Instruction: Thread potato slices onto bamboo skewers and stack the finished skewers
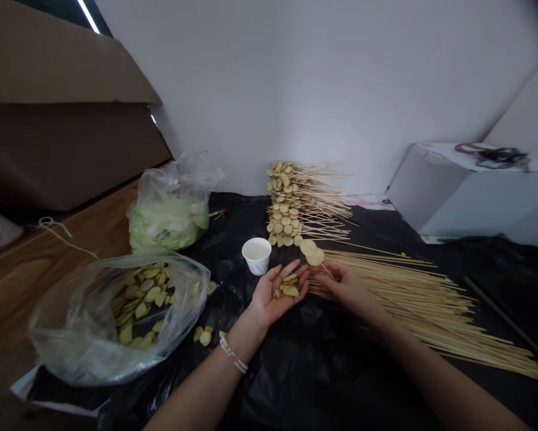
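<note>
the right hand [346, 286] pinches a thin bamboo skewer [326, 270] between thumb and fingers, and two pale potato slices [312, 253] sit threaded on it just past the fingertips, so the hands are at the stage of a part-loaded skewer. the left hand [275, 296] lies open and palm up beside the right, fingers lightly curled, with about five or six smaller slices [289, 290] resting loose in the palm; the exact count is hard to tell because they overlap. no slice is touching the skewer from that palm. just ahead of the grip stands one white paper cup [256, 255], and beyond the hands lies a tall stack of finished skewers [286, 206], too many to count, their slices piled toward the left end. to the right of the right hand fans a big spread of bare skewers [412, 305], also beyond counting. to the left of the left hand are two clear plastic bags: the nearer holds many more slices [145, 302], the farther holds pale green leaves [167, 224]. about three loose slices [204, 337] lie on the black plastic sheet [291, 377] between the nearer bag and the left wrist, which wears one pearl bracelet [233, 354].
</note>
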Motion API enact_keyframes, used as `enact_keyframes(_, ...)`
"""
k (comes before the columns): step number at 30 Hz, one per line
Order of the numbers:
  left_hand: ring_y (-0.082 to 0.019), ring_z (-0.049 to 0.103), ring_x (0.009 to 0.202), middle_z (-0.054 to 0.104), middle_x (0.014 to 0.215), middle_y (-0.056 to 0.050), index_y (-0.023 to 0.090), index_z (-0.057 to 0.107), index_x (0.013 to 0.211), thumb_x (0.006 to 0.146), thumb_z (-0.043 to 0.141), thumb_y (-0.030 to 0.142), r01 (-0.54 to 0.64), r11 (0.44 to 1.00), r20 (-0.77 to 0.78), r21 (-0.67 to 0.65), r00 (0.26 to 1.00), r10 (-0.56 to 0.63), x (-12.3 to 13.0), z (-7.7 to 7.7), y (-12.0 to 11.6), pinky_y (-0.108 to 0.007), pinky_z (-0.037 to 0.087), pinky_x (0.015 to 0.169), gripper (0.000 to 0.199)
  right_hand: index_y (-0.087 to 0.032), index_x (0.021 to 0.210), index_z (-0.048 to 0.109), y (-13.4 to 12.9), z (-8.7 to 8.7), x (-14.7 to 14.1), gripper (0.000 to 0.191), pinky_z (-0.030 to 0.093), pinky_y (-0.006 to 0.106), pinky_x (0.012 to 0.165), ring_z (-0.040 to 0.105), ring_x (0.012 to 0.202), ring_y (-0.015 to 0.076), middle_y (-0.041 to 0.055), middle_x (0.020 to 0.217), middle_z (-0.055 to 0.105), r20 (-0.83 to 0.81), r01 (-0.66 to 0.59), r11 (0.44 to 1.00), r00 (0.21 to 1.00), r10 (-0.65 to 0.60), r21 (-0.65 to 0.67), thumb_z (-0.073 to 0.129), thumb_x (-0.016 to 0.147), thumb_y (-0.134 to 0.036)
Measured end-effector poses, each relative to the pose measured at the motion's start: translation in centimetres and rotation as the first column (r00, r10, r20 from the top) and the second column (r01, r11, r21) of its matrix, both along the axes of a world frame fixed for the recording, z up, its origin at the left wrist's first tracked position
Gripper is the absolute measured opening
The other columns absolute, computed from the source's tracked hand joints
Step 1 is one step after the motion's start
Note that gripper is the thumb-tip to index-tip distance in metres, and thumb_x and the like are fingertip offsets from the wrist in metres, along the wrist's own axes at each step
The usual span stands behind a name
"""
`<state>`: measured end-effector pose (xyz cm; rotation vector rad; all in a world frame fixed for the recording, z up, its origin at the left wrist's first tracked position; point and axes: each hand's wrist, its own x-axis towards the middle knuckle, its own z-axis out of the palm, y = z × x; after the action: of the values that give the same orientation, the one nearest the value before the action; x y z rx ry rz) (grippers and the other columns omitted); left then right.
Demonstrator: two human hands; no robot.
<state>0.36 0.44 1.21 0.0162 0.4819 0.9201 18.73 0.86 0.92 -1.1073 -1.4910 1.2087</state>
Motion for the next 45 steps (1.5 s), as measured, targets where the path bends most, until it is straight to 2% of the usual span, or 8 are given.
enact_keyframes(9,-0.03,0.053,0.116,0.057,0.123,-0.022,0.009,0.045,0.131,0.089,0.043,0.046,0.096,0.986,0.021,0.133,0.995,-0.1,-0.1,-0.2,0.1,-0.042,0.043,0.089,0.056,-0.019,0.081,0.067,-0.8,1.2,-0.5,0.014,0.048,0.035,0.082,0.065,0.085,0.0199,0.0043,0.087,0.071,0.033,-0.125,0.992,0.992,0.125,-0.001,0.062,0.076,-0.03)
enact_keyframes(16,-0.027,0.061,0.095,0.062,0.111,-0.022,0.007,0.052,0.123,0.086,0.041,0.056,0.106,0.981,-0.083,0.166,0.992,-0.093,0.4,-0.2,0.1,-0.042,0.047,0.08,0.062,-0.021,0.085,0.067,-1.4,0.1,-0.9,0.012,0.045,0.027,0.063,0.06,0.068,0.0162,0.0008,0.078,0.069,0.3,-0.072,0.985,0.954,0.022,0.157,0.061,0.076,-0.026)
enact_keyframes(21,-0.026,0.061,0.092,0.063,0.106,-0.02,0.008,0.059,0.111,0.084,0.042,0.059,0.145,0.97,-0.095,0.193,0.987,-0.128,1.1,0.1,-0.5,-0.04,0.048,0.077,0.06,-0.021,0.089,0.068,-1.6,-0.2,-1.3,0.014,0.043,0.026,0.064,0.059,0.066,0.0158,0.0006,0.075,0.068,0.471,-0.055,0.965,0.879,-0.076,0.258,0.061,0.078,-0.026)
enact_keyframes(30,-0.026,0.059,0.098,0.061,0.111,-0.02,0.007,0.052,0.123,0.086,0.04,0.057,0.112,0.975,-0.057,0.192,0.993,-0.102,0.9,0.1,-0.6,-0.043,0.047,0.086,0.063,-0.021,0.108,0.063,-1.0,-0.1,-0.5,0.026,0.046,0.03,0.071,0.063,0.081,0.02,0.0059,0.094,0.071,0.439,0.053,0.932,0.872,-0.218,0.358,0.053,0.085,-0.029)
enact_keyframes(33,-0.026,0.06,0.095,0.063,0.107,-0.019,0.009,0.056,0.117,0.085,0.041,0.057,0.082,0.976,-0.086,0.202,0.994,-0.066,0.9,0.1,-0.5,-0.039,0.049,0.078,0.06,-0.023,0.098,0.067,-1.8,0.1,-1.1,0.02,0.045,0.028,0.068,0.063,0.075,0.0193,0.004,0.085,0.07,0.44,-0.025,0.937,0.887,-0.14,0.348,0.057,0.083,-0.031)
enact_keyframes(37,-0.025,0.06,0.092,0.065,0.1,-0.017,0.008,0.062,0.107,0.083,0.041,0.062,0.099,0.972,-0.062,0.215,0.994,-0.088,1.3,0.0,-0.6,-0.033,0.048,0.071,0.062,-0.022,0.081,0.067,-2.7,0.2,-2.0,0.014,0.038,0.025,0.056,0.056,0.059,0.0157,0.0009,0.065,0.064,0.546,-0.105,0.938,0.832,-0.099,0.33,0.059,0.082,-0.033)
enact_keyframes(40,-0.025,0.062,0.089,0.066,0.098,-0.016,0.008,0.063,0.104,0.083,0.038,0.064,0.141,0.968,-0.092,0.207,0.988,-0.125,1.8,0.0,-0.9,-0.034,0.048,0.073,0.065,-0.022,0.078,0.067,-2.7,0.1,-2.2,0.014,0.035,0.025,0.055,0.055,0.058,0.0145,0.0013,0.066,0.064,0.583,-0.122,0.928,0.805,-0.115,0.352,0.056,0.083,-0.029)
enact_keyframes(45,-0.022,0.062,0.088,0.066,0.099,-0.016,0.01,0.064,0.098,0.086,0.037,0.06,0.129,0.976,-0.077,0.177,0.99,-0.117,2.2,-0.1,-1.2,-0.034,0.049,0.076,0.057,-0.021,0.079,0.068,-2.1,0.8,-1.4,0.019,0.037,0.025,0.058,0.055,0.061,0.0138,0.0006,0.07,0.065,0.511,-0.077,0.938,0.852,-0.115,0.339,0.052,0.086,-0.028)
